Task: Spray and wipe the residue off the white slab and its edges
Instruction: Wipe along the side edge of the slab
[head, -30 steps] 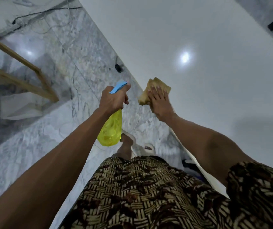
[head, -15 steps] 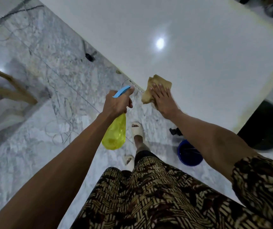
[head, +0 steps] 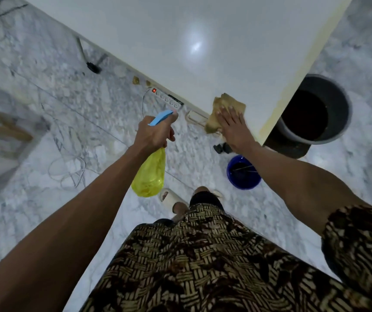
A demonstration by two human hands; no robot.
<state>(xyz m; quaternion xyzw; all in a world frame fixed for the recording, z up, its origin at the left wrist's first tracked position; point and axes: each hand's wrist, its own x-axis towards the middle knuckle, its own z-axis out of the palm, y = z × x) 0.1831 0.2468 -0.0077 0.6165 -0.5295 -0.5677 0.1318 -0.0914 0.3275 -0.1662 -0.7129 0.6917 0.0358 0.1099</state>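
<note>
1. Across the top of the view sits the white slab (head: 180,30), glossy, with a yellowish strip of residue along its right edge.
2. Below that corner there's a grey bucket (head: 340,104) on the marble floor, and a small blue bowl (head: 243,176) nearer the person's feet.
3. The yellow spray bottle (head: 150,176) hangs over the floor, left hand (head: 155,134) wrapped tight round its neck under the blue trigger.
4. The tan cloth (head: 223,104) sits on the slab's near corner, right hand (head: 234,127) pressing it down, fingers flat and spread.

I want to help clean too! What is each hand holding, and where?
The left hand grips the yellow spray bottle at its neck, below the blue nozzle. The right hand presses a tan cloth flat on the white slab edge.
</note>
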